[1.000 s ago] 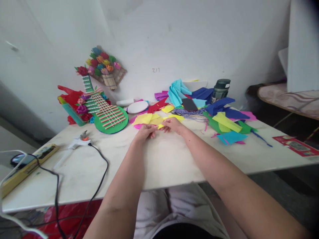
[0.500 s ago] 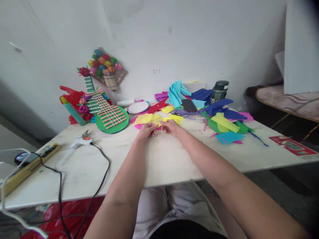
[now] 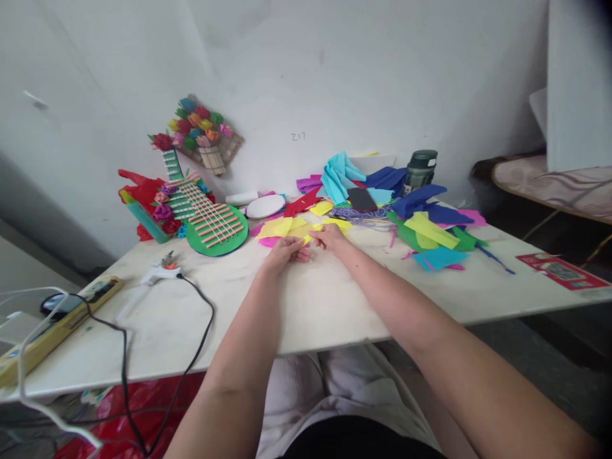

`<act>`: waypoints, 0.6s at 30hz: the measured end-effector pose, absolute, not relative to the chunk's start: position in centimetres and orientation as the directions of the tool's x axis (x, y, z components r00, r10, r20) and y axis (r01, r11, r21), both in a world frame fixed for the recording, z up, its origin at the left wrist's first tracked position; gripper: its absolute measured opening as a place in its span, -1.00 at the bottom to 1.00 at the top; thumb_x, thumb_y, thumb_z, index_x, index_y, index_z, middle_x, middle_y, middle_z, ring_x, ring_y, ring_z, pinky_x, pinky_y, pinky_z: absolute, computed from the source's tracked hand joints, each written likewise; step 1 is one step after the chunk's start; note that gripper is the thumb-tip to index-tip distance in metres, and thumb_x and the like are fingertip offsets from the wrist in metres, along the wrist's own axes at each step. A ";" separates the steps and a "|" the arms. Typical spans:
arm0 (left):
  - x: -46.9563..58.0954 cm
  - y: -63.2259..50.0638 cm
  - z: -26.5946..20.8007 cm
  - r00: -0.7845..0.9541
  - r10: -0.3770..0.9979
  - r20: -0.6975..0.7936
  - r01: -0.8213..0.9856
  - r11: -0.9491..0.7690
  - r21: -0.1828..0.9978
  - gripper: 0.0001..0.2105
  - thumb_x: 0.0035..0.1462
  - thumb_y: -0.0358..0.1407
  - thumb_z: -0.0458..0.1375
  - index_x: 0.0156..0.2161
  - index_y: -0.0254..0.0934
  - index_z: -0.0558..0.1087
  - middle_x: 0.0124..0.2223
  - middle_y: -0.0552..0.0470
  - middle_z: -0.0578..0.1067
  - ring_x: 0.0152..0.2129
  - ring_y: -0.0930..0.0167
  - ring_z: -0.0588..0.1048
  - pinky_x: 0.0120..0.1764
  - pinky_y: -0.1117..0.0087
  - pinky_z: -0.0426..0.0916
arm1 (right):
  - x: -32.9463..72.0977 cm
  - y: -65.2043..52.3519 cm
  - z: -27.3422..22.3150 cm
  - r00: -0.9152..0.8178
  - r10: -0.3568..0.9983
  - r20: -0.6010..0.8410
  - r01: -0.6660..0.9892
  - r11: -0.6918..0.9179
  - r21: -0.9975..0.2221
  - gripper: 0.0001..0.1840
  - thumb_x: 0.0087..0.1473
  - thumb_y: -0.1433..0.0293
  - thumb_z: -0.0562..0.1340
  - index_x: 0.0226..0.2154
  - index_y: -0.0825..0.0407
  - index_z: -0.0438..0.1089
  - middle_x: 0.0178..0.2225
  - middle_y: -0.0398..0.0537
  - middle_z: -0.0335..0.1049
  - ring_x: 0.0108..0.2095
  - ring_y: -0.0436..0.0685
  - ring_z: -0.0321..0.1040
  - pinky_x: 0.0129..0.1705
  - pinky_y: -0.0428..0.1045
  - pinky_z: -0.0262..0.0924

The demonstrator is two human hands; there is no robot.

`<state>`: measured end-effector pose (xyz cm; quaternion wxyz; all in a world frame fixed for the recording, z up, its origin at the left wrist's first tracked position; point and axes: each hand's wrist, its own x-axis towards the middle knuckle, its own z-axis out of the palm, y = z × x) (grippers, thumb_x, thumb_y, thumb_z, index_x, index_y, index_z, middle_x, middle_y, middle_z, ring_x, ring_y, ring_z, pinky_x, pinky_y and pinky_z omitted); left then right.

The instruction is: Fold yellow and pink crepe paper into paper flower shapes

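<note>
My left hand (image 3: 288,250) and my right hand (image 3: 329,238) meet over the middle of the table, fingertips pinched close together. Between them is a small piece of yellow crepe paper (image 3: 306,240), partly covered by the fingers. Just behind my hands lie flat yellow paper pieces (image 3: 280,227), with some pink paper (image 3: 269,242) showing under them. Off to the left leans a green paper guitar (image 3: 217,229) with stick bars, strings and paper flowers.
Coloured paper scraps (image 3: 430,231), a phone (image 3: 362,199) and a dark bottle (image 3: 421,171) lie or stand back right. A white disc (image 3: 266,206) is behind my hands. At left are a glue gun (image 3: 161,273), its cord, and a power strip (image 3: 62,331).
My right hand has turned slightly and risen a little at the fingertips, while the left fingers have loosened somewhat. The camera has tilted slightly.
</note>
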<state>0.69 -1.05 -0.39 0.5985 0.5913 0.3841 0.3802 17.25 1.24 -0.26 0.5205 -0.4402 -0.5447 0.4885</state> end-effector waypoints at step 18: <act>1.0 -1.4 0.4 0.258 0.964 0.066 0.220 -0.126 0.967 -0.57 -0.16 0.04 0.20 -0.43 -0.37 0.40 -0.60 0.06 0.40 -0.67 0.53 0.36 -0.57 0.51 0.26 | 18.3 0.9 0.4 -0.186 0.979 0.089 0.002 0.090 -0.996 -0.71 -0.19 0.41 0.32 -0.74 0.12 0.24 -0.85 -0.23 0.18 -0.85 -0.17 -0.03 -0.83 -0.21 -0.17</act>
